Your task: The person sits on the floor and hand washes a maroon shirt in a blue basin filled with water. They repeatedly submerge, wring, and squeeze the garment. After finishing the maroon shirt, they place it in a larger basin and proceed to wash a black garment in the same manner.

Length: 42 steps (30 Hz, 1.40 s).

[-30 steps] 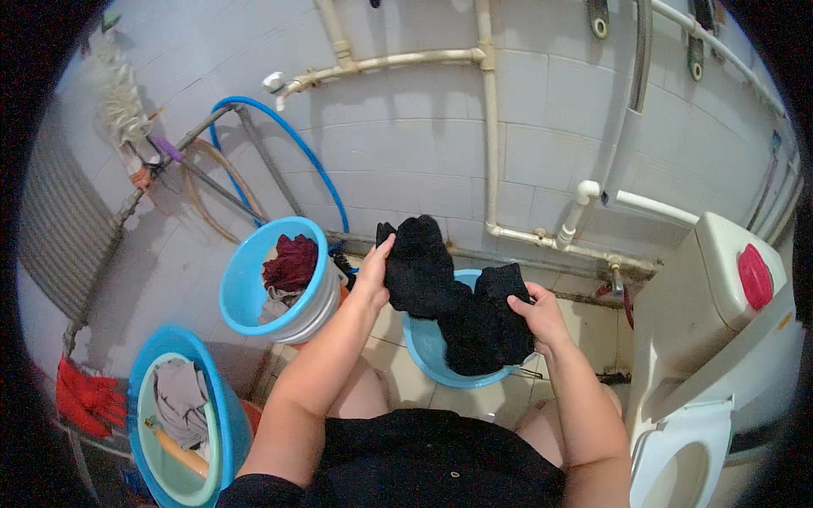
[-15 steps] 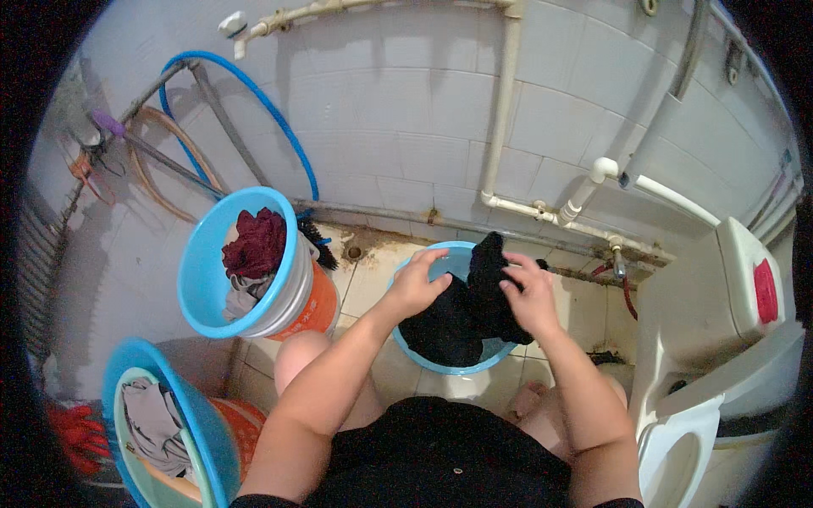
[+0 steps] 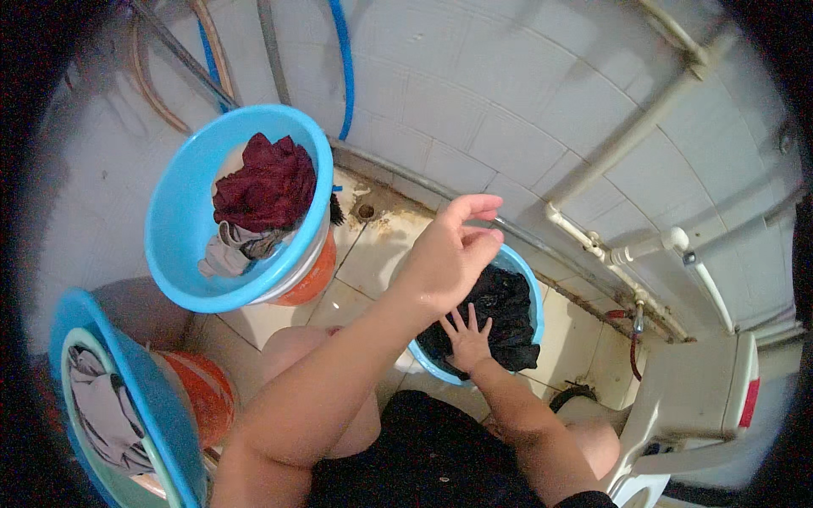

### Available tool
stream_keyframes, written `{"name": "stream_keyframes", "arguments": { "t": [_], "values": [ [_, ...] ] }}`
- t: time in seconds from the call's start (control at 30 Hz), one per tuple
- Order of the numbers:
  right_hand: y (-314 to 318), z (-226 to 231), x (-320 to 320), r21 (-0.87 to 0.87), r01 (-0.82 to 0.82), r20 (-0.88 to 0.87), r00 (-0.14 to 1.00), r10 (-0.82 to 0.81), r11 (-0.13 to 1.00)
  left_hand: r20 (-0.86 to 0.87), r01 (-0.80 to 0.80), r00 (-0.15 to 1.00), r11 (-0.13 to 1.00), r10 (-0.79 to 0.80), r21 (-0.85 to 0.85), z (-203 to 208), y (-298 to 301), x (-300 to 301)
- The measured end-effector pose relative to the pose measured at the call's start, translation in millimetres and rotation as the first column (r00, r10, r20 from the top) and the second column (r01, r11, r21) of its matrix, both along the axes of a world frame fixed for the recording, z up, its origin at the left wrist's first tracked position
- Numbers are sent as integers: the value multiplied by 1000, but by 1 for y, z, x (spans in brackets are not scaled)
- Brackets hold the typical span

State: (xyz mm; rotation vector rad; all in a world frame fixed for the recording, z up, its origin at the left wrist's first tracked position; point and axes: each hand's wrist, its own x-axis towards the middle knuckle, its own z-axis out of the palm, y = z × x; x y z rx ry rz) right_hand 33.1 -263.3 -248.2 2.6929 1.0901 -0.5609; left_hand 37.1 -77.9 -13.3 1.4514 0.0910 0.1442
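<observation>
A light-blue basin stands on the floor in front of me, with a wet-looking black garment bunched inside it. My right hand lies on that black cloth near the basin's near side, fingers spread and gripping nothing. Above the basin's left part, my left hand is raised in the air, its thumb apart from its loosely bent fingers. Nothing shows in it. My left wrist and hand hide part of the basin's rim and cloth.
At left, a blue basin with a maroon garment and grey cloth rests on an orange-and-white bucket. Nearer, stacked basins hold grey clothes. A toilet stands right; pipes and hoses line the wall.
My left hand has lifted up from the basin. My right hand has let go of the black garment, which now lies lower, and presses flat on it. The view has turned left.
</observation>
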Motion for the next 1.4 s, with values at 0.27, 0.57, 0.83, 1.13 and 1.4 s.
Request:
{"name": "stream_keyframes", "arguments": {
  "t": [0.27, 0.57, 0.83, 1.13, 1.4],
  "values": [
    [-12, -124, 37, 87, 150, -284, 951, -120, 985, -122, -7, 993, 993, -8, -120, -3, 10, 0],
    [-6, -117, 53, -296, -17, -459, 879, -127, 955, -124, 21, 991, 981, -46, -195, -10, 10, -8],
    [-45, 35, 67, 48, 131, -200, 972, -119, 990, 30, 46, 999, 995, -43, -89, -16, -4, -3],
    [-106, 316, 52, 640, 249, 194, 863, -467, 727, 52, -23, 998, 996, 18, 85, -35, -24, 5],
    [-89, 445, 26, 688, -80, 450, 826, -339, 721, 7, -54, 998, 987, 56, -150, -7, -10, -14]
  ]
}}
